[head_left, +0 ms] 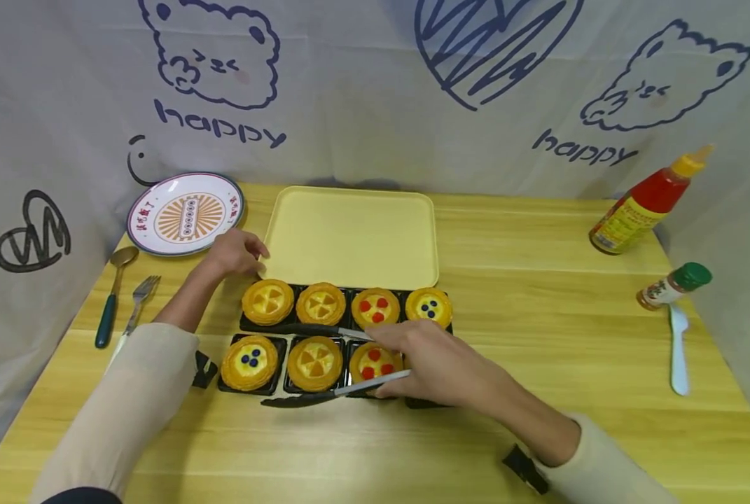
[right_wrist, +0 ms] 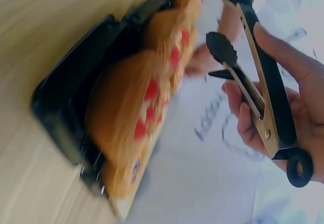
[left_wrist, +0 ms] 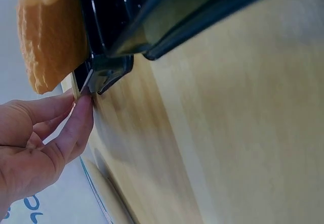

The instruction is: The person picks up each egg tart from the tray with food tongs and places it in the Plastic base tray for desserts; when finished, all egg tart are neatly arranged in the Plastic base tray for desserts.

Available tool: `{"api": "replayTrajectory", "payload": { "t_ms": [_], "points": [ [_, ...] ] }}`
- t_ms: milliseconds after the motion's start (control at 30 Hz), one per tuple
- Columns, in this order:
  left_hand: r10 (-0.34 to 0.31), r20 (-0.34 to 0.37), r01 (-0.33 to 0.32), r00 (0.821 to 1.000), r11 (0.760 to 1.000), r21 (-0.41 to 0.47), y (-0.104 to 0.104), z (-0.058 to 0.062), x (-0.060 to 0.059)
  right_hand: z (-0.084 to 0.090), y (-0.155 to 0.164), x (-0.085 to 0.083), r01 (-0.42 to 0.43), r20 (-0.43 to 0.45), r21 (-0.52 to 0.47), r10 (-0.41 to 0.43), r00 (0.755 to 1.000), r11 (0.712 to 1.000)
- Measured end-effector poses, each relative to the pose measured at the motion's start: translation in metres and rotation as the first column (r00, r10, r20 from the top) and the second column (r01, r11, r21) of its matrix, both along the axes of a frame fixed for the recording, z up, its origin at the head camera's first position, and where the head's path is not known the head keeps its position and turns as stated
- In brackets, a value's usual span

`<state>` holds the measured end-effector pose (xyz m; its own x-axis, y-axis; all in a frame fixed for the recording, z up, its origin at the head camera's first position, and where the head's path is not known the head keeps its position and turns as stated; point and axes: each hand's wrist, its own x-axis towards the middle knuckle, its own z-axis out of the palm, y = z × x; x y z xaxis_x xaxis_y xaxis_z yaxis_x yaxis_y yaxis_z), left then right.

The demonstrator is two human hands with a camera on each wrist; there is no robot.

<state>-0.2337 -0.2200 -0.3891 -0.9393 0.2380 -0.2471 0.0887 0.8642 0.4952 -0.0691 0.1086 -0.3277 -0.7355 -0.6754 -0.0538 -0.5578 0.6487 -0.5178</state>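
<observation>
Black-tipped metal kitchen tongs (head_left: 333,364): held in the right hand (head_left: 434,364), fingers curled round the handle end; the two arms are spread, one lying over the gap between the tart rows, the other along the near rim. Long axis runs left to right across the table, tips pointing to the person's left, hinge ring at the right by the palm.

Black plastic tray of eight wells (head_left: 248,386): sits mid-table, seven round yellow pastry tarts (head_left: 314,362) showing; the near right well is covered by the right hand.

Left hand (head_left: 232,253): fingers loosely bent, fingertips touching the tray's far left corner; grips nothing.

Pale yellow rectangular serving tray (head_left: 351,234): just behind the black tray, its near edge touching or nearly so.

Light wooden table (head_left: 538,294): bare wood in front of the tart tray and broadly to its right.
</observation>
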Motion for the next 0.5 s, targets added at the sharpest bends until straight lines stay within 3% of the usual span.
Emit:
{"api": "replayTrajectory", "payload": {
  "t_ms": [100, 233, 400, 500],
  "points": [
    [0.014, 0.010, -0.014, 1.000, 1.000, 0.010, -0.001, 0.000, 0.000, 0.003, 0.023, 0.004, 0.056, 0.015, -0.021, -0.056, 0.998, 0.998],
    [0.009, 0.009, -0.009, 1.000, 1.000, 0.011, -0.002, 0.000, 0.000, 0.003, 0.059, 0.011, 0.229, 0.024, -0.026, -0.229, 0.973, 0.973],
    [0.002, 0.000, -0.002, 1.000, 1.000, -0.003, -0.002, -0.001, 0.001, -0.002, 0.101, 0.014, 0.418, -0.048, -0.028, -0.419, 0.907, 0.908],
    [-0.006, -0.004, 0.005, 1.000, 1.000, -0.005, -0.002, -0.001, 0.002, -0.009, 0.121, 0.010, 0.515, -0.089, 0.007, -0.512, 0.854, 0.857]
  ]
}}
